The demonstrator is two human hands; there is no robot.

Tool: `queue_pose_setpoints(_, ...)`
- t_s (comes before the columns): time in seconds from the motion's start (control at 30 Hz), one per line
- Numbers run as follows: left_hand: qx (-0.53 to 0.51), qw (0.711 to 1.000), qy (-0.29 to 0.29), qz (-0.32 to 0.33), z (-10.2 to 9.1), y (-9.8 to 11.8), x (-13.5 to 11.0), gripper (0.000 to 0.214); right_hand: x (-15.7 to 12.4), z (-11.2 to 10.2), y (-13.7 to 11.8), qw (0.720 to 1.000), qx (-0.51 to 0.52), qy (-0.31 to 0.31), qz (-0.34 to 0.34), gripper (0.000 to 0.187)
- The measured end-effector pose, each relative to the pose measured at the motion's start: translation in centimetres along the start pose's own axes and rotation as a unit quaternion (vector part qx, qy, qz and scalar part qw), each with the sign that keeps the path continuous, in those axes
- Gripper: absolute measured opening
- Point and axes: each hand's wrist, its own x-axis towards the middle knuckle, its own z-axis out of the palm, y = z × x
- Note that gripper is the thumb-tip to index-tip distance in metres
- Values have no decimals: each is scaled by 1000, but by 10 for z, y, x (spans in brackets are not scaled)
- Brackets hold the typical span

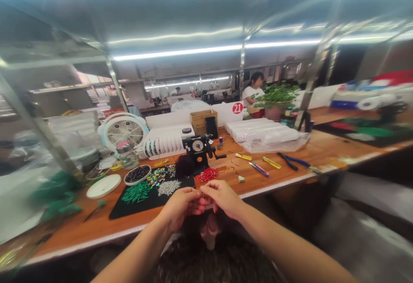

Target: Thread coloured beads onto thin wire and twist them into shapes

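Observation:
My left hand (183, 204) and my right hand (222, 196) meet in front of the bench edge, fingertips pinched together. Whatever lies between them is too small to make out. Just beyond them is a pile of small red pieces (207, 174) beside a black hand-cranked machine with a dial (198, 146). To the left, a black mat (121, 209) bears green stick-like pieces (137, 193), silver-grey pieces (168, 187) and mixed-colour pieces (157, 176). A white-rimmed dish of black pieces (138, 174) stands at the mat's back edge.
Pliers with blue and black handles (295, 160) lie at the right, near yellow-handled tools (271, 162). Behind are a white fan (125, 132), a cardboard box (203, 121), a phone (211, 127) and plastic-wrapped white bundles (263, 132). A person (253, 91) sits beyond the partition.

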Motion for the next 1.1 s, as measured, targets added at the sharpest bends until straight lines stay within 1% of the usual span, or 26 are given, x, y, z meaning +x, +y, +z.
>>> queue_pose_setpoints(0.1, 78, 994, 52, 56, 2, -7, 2, 14, 0, 5, 5, 1000, 1, 23, 11, 24)
queue_pose_setpoints(0.2, 123, 980, 105, 119, 5, -16, 2, 12, 1, 9, 9, 998, 5, 56, 16, 24)
queue_pose_setpoints(0.3, 198, 941, 154, 228, 9, -22, -3, 10, 1, 12, 9, 998, 16, 67, 11, 25)
queue_pose_setpoints(0.33, 208, 932, 161, 251, 9, -22, -4, 9, 0, 13, 8, 998, 20, 65, 8, 26)
queue_pose_setpoints(0.37, 202, 931, 162, 257, 8, -21, -4, 8, -1, 12, 7, 998, 27, 61, 5, 27)
queue_pose_setpoints(0.4, 183, 940, 156, 243, 7, -19, -4, 7, -3, 11, 6, 998, 29, 53, 4, 28)
queue_pose_setpoints(0.43, 152, 954, 144, 214, 4, -17, -3, 7, -5, 10, 5, 999, 21, 44, 2, 27)
queue_pose_setpoints(0.47, 122, 967, 130, 182, 2, -14, -1, 9, -7, 7, 4, 999, -4, 36, -8, 25)
queue_pose_setpoints(0.5, 100, 976, 116, 152, -2, -11, 0, 11, -9, 5, 3, 998, -47, 35, -34, 21)
queue_pose_setpoints(0.53, 87, 982, 103, 130, -5, -9, 2, 13, -11, 2, 2, 990, -108, 38, -80, 17)
queue_pose_setpoints(0.57, 80, 986, 91, 114, -8, -6, 3, 14, -13, -1, 1, 972, -180, 46, -144, 15)
queue_pose_setpoints(0.6, 73, 989, 80, 98, -11, -4, 3, 15, -14, -4, 0, 940, -258, 56, -217, 16)
queue_pose_setpoints(0.67, 67, 993, 61, 71, -14, 1, 3, 18, -13, -8, -2, 847, -392, 63, -353, 21)
queue_pose_setpoints(0.7, 71, 994, 54, 63, -14, 3, 2, 18, -11, -10, -4, 800, -442, 51, -402, 24)
queue_pose_setpoints(0.73, 79, 994, 46, 58, -15, 5, 2, 18, -9, -11, -5, 758, -481, 32, -440, 26)
queue_pose_setpoints(0.77, 91, 993, 40, 57, -14, 7, 1, 18, -6, -12, -7, 723, -508, 10, -467, 27)
queue_pose_setpoints(0.8, 107, 992, 37, 60, -14, 9, 0, 16, -2, -13, -8, 698, -524, -11, -487, 27)
queue_pose_setpoints(0.83, 126, 989, 35, 65, -14, 12, -1, 14, 2, -14, -10, 682, -534, -29, -499, 26)
queue_pose_setpoints(0.87, 147, 986, 35, 73, -13, 14, -2, 13, 5, -15, -11, 672, -542, -39, -503, 25)
queue_pose_setpoints(0.93, 193, 976, 38, 95, -13, 18, -2, 11, 11, -15, -12, 671, -552, -48, -493, 24)
queue_pose_setpoints(1.0, 238, 963, 43, 119, -12, 20, -2, 12, 14, -15, -13, 689, -551, -52, -468, 23)
queue_pose_setpoints(1.03, 259, 955, 49, 132, -12, 19, -2, 13, 14, -14, -14, 705, -546, -55, -450, 23)
queue_pose_setpoints(1.1, 300, 937, 61, 165, -11, 17, -1, 15, 14, -12, -16, 762, -511, -60, -394, 20)
